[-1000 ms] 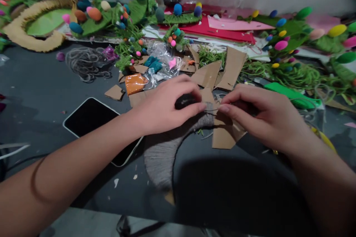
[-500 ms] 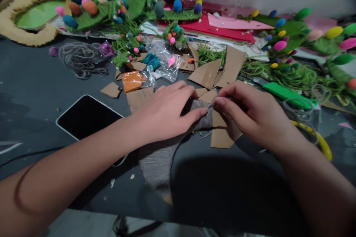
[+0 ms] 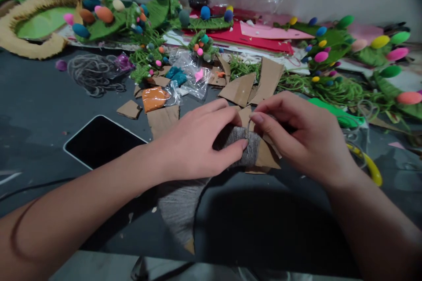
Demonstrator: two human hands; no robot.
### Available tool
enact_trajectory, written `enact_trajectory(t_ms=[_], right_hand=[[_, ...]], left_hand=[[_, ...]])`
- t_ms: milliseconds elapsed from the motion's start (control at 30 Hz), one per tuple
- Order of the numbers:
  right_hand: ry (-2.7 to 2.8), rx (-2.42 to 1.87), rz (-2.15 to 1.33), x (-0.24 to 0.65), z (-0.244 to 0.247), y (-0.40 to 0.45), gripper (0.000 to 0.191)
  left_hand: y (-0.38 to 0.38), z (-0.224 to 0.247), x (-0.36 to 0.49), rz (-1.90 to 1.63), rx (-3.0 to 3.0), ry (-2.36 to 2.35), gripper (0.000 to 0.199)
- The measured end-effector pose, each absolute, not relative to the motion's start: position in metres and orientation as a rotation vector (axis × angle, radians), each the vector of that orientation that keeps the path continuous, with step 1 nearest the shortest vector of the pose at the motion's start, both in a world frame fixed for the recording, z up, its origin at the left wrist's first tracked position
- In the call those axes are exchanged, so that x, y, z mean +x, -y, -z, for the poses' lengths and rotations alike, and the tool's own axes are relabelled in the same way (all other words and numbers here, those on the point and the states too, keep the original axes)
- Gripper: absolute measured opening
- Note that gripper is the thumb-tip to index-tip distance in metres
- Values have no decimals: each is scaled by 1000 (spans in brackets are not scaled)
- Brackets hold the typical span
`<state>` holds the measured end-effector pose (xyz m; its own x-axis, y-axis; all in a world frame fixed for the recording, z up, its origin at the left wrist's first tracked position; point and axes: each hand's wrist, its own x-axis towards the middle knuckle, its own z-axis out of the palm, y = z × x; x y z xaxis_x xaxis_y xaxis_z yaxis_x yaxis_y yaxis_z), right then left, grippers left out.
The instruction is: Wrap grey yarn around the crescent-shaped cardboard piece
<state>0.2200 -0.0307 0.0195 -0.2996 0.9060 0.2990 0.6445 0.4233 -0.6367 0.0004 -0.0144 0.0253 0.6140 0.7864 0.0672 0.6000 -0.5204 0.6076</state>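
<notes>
A curved cardboard crescent wrapped in grey yarn [image 3: 183,204] lies at the front of the table, its bare brown tip pointing toward me. My left hand [image 3: 204,140] grips its upper part, the thumb pressing on the wound yarn and the other fingers hidden behind. Between thumb and forefinger, my right hand [image 3: 283,129] pinches a grey yarn strand [image 3: 249,126] that runs up from the wrapping beside my left thumb. Unwrapped cardboard [image 3: 267,156] shows at the crescent's right end, below my right hand.
A phone [image 3: 102,142] lies left of my forearm. Cardboard scraps [image 3: 239,88], an orange packet [image 3: 154,99] and a grey yarn tangle [image 3: 95,72] lie beyond my hands. Yellow-handled scissors [image 3: 372,169] and a green comb-like object [image 3: 336,112] are at right. Green decorated crescents line the back.
The strand now stands more upright, and my right fingertips have shifted slightly left. The crescent's right end has tilted downward, its wrapped part showing more. The whole view has shifted a little.
</notes>
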Motion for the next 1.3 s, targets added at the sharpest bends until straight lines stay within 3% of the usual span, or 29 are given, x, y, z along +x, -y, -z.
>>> enact_trajectory(t_ms=[433, 733, 1300], right_hand=[[1998, -1267, -603, 218, -21, 33, 10], [2009, -1246, -625, 219, -20, 36, 10], [1935, -1267, -822, 218, -17, 29, 12]], left_hand=[[14, -31, -4, -506, 2201, -956, 16], [12, -31, -1, -480, 2080, -965, 36], [13, -29, -1, -550, 2182, -936, 23]])
